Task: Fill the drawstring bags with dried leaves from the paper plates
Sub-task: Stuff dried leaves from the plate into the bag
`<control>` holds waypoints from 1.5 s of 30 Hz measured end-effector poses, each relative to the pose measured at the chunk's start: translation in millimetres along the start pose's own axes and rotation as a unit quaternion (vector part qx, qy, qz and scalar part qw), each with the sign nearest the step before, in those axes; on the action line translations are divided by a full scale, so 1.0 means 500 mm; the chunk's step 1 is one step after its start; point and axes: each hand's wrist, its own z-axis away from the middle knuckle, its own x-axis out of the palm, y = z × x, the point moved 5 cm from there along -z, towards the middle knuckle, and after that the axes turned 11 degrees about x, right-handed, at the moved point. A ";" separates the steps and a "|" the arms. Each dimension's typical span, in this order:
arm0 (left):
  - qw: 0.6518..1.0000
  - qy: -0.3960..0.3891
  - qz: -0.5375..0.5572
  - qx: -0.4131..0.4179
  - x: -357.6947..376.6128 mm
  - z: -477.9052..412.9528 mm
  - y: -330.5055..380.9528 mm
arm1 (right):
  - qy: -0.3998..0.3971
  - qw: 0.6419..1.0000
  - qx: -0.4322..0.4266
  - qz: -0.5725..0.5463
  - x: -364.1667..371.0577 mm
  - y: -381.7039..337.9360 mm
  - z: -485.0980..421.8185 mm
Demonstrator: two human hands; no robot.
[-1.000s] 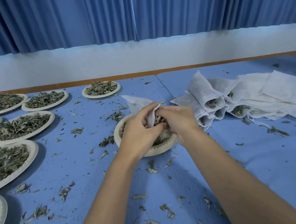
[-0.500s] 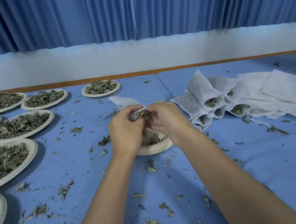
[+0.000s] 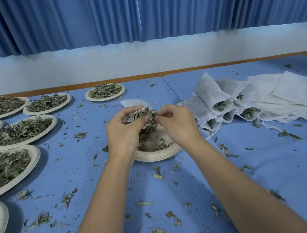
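The drawstring bag (image 3: 134, 103) is up off the table, held over the near paper plate (image 3: 156, 153) so that whatever spills drops back onto it. I have the left hand (image 3: 123, 133) with its fingers curled round the bag's mouth, keeping it open. The right hand (image 3: 178, 125) pinches a tuft of dried leaves (image 3: 144, 115) at that opening, as far as I can judge, to push them inside. The plate below looks nearly emptied. Just to the right lie the filled bags (image 3: 216, 104), mouths toward me, with flat bags (image 3: 288, 95) beyond them in easy reach. The other plates (image 3: 22, 131) wait heaped on the left of the blue table (image 3: 277, 167). I can read no label or writing anywhere.
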 end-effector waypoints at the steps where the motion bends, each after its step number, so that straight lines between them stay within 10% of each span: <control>1: 1.000 0.013 -0.016 0.003 -0.003 -0.001 0.000 | 0.000 1.000 0.007 -0.010 0.000 0.000 0.000; 11: 0.951 0.094 -0.278 0.103 0.001 0.000 0.005 | -0.009 1.000 -0.005 -0.005 0.015 -0.017 0.018; 25: 0.991 -0.095 -0.035 -0.083 0.025 -0.006 0.010 | 0.112 0.991 -0.064 0.015 -0.018 -0.014 0.015; 45: 0.992 0.100 -0.082 -0.008 -0.002 -0.007 -0.008 | 0.074 0.988 -0.138 0.005 0.018 -0.038 0.051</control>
